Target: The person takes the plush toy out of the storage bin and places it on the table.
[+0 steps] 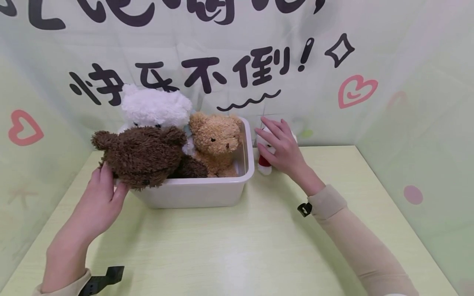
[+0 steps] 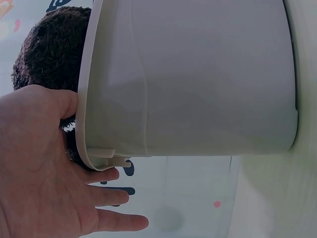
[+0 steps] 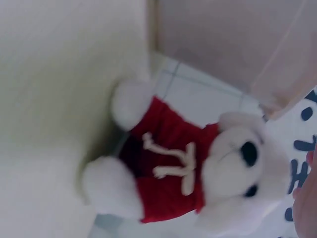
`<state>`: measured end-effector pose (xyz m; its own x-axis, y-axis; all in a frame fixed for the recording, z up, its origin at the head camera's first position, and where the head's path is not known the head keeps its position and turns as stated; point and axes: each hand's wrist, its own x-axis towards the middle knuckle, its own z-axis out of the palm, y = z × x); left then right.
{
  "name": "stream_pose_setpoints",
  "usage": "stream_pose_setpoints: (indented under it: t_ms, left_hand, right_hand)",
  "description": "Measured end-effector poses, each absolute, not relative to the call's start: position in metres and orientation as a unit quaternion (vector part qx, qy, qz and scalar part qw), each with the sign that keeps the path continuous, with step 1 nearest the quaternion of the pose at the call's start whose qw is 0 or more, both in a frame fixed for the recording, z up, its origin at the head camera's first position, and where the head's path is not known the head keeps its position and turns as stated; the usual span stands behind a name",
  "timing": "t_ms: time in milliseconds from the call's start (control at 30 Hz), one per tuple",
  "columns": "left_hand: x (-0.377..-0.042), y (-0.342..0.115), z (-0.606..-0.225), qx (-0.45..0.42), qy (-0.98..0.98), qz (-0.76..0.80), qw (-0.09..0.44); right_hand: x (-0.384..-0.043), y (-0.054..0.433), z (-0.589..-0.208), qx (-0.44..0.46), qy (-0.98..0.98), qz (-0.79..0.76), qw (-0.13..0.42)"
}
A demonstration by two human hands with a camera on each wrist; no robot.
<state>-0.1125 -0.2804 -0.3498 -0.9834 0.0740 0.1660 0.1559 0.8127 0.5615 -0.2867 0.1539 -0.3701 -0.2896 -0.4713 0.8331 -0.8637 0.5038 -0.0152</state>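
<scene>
A white plastic bin (image 1: 200, 193) holds several plush toys. A dark brown plush toy (image 1: 144, 156) leans over its front left rim, a fluffy white plush (image 1: 157, 107) is behind it, and a tan teddy bear (image 1: 216, 137) sits at the right. My left hand (image 1: 98, 201) is at the bin's left end. In the left wrist view its thumb lies by the rim and the brown plush, while the other fingers stretch out straight. My right hand (image 1: 281, 148) hovers with spread fingers by a white plush dog (image 3: 237, 168) in a red hoodie (image 3: 171, 158), partly hiding it in the head view.
The pale wooden table (image 1: 222, 246) extends in front of the bin. A printed cloth backdrop (image 1: 229, 41) with dark lettering rises right behind the toys. Side panels (image 1: 418, 144) border the table left and right.
</scene>
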Motion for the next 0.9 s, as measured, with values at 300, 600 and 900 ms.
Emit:
stream_pose_setpoints:
  t_ms: [300, 600, 900]
  left_hand:
    - [-0.114, -0.280, -0.350, -0.063, -0.948, -0.303, 0.073]
    - [-0.114, -0.280, -0.350, -0.063, -0.949, -0.301, 0.075]
    - [-0.115, -0.280, -0.350, -0.067, -0.946, -0.308, 0.082]
  right_hand:
    - [-0.268, 0.119, -0.332, 0.485, -0.751, 0.253, 0.370]
    - [-0.249, 0.076, -0.305, 0.564, -0.695, 0.269, 0.355]
    - [-0.229, 0.034, -0.292, 0.597, -0.697, 0.281, 0.280]
